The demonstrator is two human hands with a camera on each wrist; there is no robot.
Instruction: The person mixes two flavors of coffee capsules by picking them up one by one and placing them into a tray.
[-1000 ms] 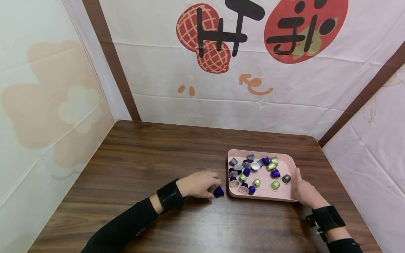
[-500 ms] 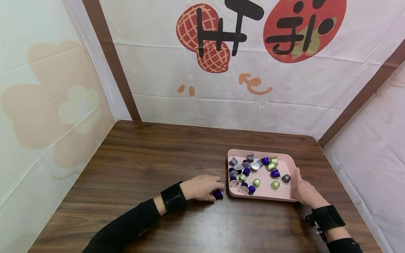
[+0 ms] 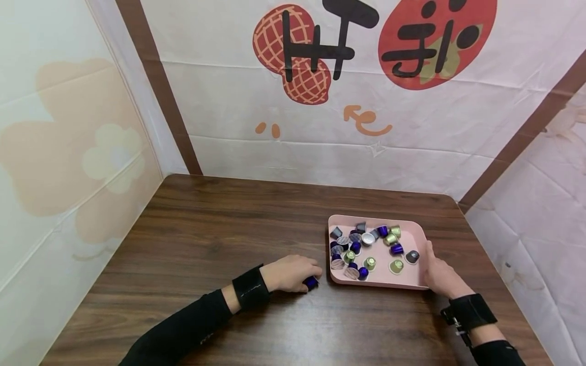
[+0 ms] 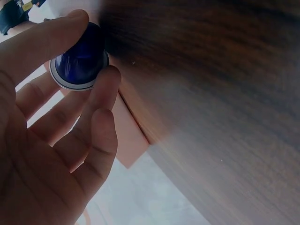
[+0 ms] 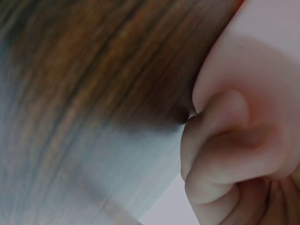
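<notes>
My left hand (image 3: 291, 273) is low over the wooden table, just left of the pink tray. Its thumb and fingers pinch a dark blue coffee capsule (image 4: 79, 63), whose silvery rim shows in the left wrist view. In the head view only part of that capsule (image 3: 311, 282) sticks out from the fingertips. At the right end of the pink tray (image 3: 366, 283), my right hand (image 3: 441, 274) grips the side. The right wrist view has its curled fingers (image 5: 225, 154) against the tray's outer wall; the thumb is hidden there.
Several coffee capsules lie inside the tray: blue ones (image 3: 355, 247) mostly left, green ones (image 3: 396, 266), and grey ones such as a dark capsule (image 3: 412, 256) on the right. The wooden table (image 3: 238, 218) ends at a printed cloth wall (image 3: 293, 157).
My left fingers have closed around the blue capsule, and hand and capsule have shifted slightly left, away from the tray. The right hand has stayed at the tray's side.
</notes>
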